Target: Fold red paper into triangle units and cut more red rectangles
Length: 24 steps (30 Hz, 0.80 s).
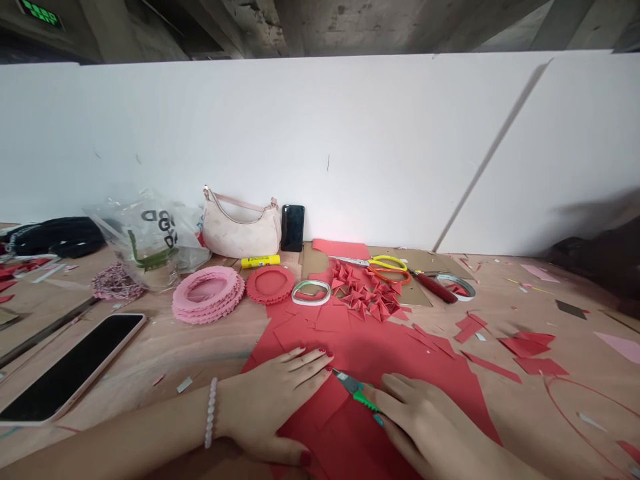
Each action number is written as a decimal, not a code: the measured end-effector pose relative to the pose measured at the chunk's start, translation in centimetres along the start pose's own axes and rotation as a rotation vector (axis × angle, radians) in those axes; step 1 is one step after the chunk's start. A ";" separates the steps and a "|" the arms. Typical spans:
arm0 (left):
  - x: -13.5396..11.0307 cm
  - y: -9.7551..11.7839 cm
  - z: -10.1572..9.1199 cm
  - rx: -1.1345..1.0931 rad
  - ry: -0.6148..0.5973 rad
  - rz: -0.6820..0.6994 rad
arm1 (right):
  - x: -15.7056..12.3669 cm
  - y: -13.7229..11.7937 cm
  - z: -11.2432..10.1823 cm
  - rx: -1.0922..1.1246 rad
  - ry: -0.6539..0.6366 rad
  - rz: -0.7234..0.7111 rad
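My left hand [280, 393] lies flat with fingers stretched on red paper [370, 347], a bead bracelet on its wrist. My right hand [415, 413] is closed round a green utility knife [353, 387]. The knife's blade points up and left, its tip close to the left fingertips at the paper. Straight lines and loose cut pieces show on the red sheet between the hands. Beyond them sits a pile of small folded red paper pieces [367, 293], with a white tape roll [311, 292] to its left.
Yellow-and-orange scissors [387, 267], a red-handled tool [435, 287] and another tape roll [463, 287] lie behind. Left are pink paper rings [207, 293], a red ring [270, 285], a glue stick [260, 261], a handbag [243, 230] and a phone [75, 370]. A white wall [300, 133] stands behind.
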<state>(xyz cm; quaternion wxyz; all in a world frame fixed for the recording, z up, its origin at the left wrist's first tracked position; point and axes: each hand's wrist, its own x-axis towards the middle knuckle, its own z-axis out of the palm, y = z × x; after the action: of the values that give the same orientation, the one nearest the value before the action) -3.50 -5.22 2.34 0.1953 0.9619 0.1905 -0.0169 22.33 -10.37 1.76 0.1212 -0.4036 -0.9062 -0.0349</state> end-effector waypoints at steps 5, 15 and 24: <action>0.1 0.0 0.0 0.007 -0.018 0.013 | 1.0 -0.3 0.4 -0.023 0.012 -0.007; 0.1 0.1 -0.2 -0.059 0.004 0.012 | 0.5 -0.3 0.4 -0.036 0.001 0.021; 0.0 0.1 -0.1 -0.052 0.017 0.031 | 1.6 -0.7 0.7 -0.077 -0.017 0.017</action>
<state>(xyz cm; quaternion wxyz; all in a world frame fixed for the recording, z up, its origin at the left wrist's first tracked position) -3.48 -5.27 2.52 0.2188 0.9595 0.1777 -0.0009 20.65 -9.54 1.51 0.0981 -0.4159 -0.9017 -0.0654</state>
